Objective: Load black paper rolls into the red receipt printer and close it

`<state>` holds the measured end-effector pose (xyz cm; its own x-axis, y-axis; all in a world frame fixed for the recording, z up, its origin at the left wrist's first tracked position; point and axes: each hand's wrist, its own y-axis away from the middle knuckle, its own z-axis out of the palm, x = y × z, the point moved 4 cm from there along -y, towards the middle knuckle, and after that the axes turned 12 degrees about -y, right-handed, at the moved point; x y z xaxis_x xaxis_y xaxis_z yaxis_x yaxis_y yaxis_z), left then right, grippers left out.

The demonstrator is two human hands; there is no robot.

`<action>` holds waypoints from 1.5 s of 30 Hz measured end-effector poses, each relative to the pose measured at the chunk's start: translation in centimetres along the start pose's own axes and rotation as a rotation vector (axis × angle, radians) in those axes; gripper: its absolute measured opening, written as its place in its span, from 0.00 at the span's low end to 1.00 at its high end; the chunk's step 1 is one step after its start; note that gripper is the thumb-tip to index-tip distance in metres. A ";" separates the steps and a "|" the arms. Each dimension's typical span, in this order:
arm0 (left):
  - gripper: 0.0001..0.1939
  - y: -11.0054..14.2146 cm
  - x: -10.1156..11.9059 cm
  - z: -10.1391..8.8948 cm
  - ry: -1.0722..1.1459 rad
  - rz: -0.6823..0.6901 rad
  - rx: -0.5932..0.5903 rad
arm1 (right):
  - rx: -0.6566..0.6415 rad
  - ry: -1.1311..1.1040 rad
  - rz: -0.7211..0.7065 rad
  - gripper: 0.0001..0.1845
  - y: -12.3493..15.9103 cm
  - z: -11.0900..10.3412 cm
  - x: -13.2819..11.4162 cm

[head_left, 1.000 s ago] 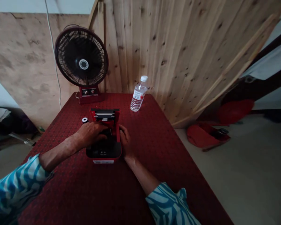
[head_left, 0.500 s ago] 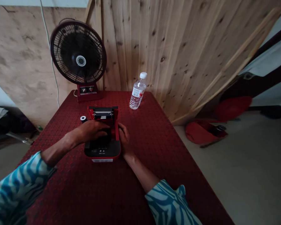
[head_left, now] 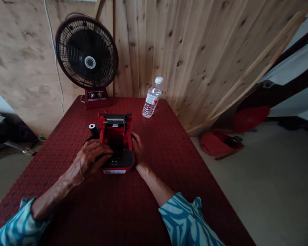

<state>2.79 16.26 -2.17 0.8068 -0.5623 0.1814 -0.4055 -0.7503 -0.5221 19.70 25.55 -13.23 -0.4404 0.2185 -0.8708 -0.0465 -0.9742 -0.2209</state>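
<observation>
A small red and black printer stands on the table with its lid raised and its dark inner bay exposed. My left hand grips the printer's front left edge, its fingers reaching over the rim and the thumb near the front panel. What lies under the left palm is hidden. Along the printer's right wall, my right hand is closed against the side, with its fingertips curled by the rear corner. Just behind my left hand is a dark roll with a white end, upright beside the printer.
Red patterned cloth covers the table. A clear water bottle with a white cap stands near the far right corner. At the back left, a fan stands before the wooden wall. A red object lies on the floor to the right.
My left hand has drawn back from inside the printer to its left edge. The right hand stays at the right wall. The view has shifted slightly.
</observation>
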 end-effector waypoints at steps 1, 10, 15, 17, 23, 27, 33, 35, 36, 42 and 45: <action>0.07 0.1 0.2 -0.1 -0.020 0.023 0.013 | -0.006 0.006 0.006 0.17 0.0 0.0 -0.1; 0.07 1.1 1.4 -0.6 -0.061 0.093 0.038 | 0.026 0.033 0.028 0.18 0.1 0.1 -0.2; 0.13 2.3 1.5 -0.3 -0.097 0.160 0.084 | 0.046 0.118 0.053 0.20 -0.1 0.0 -0.5; 0.14 2.6 1.4 -0.2 -0.104 0.177 0.116 | 0.046 0.121 0.053 0.23 -1.1 0.1 -1.0; 0.14 2.9 1.3 0.0 -0.094 0.167 0.161 | -0.084 0.034 0.063 0.26 -5.4 1.7 -2.8; 0.14 3.1 1.3 0.1 -0.074 0.171 0.185 | -0.048 0.108 -0.047 0.22 -4.4 1.4 -4.5; 0.15 3.6 1.0 0.5 -0.061 0.127 0.205 | -0.089 0.181 -0.089 0.13 -0.3 0.6 -4.5; 0.16 3.7 0.7 0.7 -0.036 0.117 0.199 | -0.086 0.173 -0.085 0.12 0.3 0.3 -3.9; 0.16 3.7 0.5 0.7 -0.017 0.108 0.198 | -0.084 0.167 -0.088 0.12 0.4 0.2 -3.6; 0.23 3.6 -1.8 0.7 -0.012 -0.050 0.162 | -0.099 0.109 -0.130 0.12 0.3 0.2 -3.1; 0.21 3.6 -2.5 0.9 -0.045 -0.046 0.134 | -0.097 0.127 -0.146 0.14 0.3 0.3 -3.3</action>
<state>-0.27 15.27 -5.19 0.8427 -0.5103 0.1715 -0.3093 -0.7197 -0.6216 20.87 24.56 -10.32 -0.3189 0.3683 -0.8733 -0.0126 -0.9230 -0.3846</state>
